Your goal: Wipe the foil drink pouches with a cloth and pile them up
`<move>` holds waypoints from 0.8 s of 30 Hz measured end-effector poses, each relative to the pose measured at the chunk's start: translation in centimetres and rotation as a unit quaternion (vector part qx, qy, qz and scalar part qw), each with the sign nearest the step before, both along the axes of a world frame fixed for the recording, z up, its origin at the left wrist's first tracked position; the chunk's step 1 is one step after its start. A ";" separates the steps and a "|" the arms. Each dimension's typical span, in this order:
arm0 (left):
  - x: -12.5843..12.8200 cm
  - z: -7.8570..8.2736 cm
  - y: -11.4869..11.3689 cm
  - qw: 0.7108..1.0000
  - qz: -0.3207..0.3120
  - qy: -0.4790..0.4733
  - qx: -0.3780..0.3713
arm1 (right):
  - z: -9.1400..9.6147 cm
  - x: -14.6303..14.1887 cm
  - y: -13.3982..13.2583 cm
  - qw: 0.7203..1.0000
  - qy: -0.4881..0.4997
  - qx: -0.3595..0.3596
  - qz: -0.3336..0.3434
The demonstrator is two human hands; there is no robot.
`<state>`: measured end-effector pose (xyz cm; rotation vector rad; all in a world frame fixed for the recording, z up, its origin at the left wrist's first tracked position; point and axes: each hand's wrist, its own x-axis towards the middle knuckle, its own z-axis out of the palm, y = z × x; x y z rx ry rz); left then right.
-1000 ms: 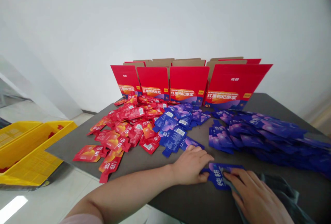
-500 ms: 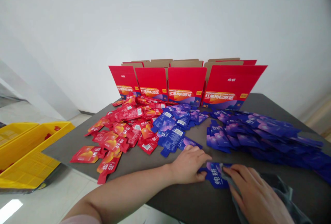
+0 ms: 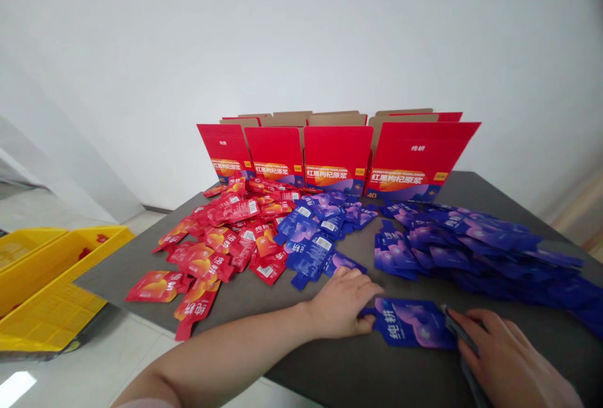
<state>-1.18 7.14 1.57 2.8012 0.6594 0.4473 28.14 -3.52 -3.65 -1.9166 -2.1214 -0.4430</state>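
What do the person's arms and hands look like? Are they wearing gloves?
The left hand and right hand wear no gloves, and no watch or bracelet shows. The left forearm is bare, up to a pale sleeve edge at the bottom.

Head camera: worn on my head, the single view
Facing: forward and down, over the desk to the wall
Nearest: my left fingers and right fingers, low in view
Farther: boxes, seen front-on
Left edge: bin, seen from above
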 end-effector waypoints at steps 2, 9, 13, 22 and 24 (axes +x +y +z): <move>0.0 0.0 0.0 1.000 0.000 -0.001 0.001 | -0.5 1.0 -0.2 1.000 0.012 0.008 0.007; 0.0 -0.1 0.1 1.000 -0.003 0.002 -0.004 | 0.9 -3.4 -1.4 0.994 -0.007 0.030 0.107; 0.0 0.0 0.1 1.000 -0.002 0.016 -0.013 | 0.2 -2.3 -1.6 0.997 0.015 -0.006 0.072; 0.1 0.3 0.0 1.000 0.001 0.013 -0.004 | 0.4 0.4 -1.4 1.000 0.025 0.008 0.001; 0.0 0.3 0.0 1.000 -0.003 0.009 -0.002 | 1.4 -1.5 -1.2 0.999 0.020 0.021 0.042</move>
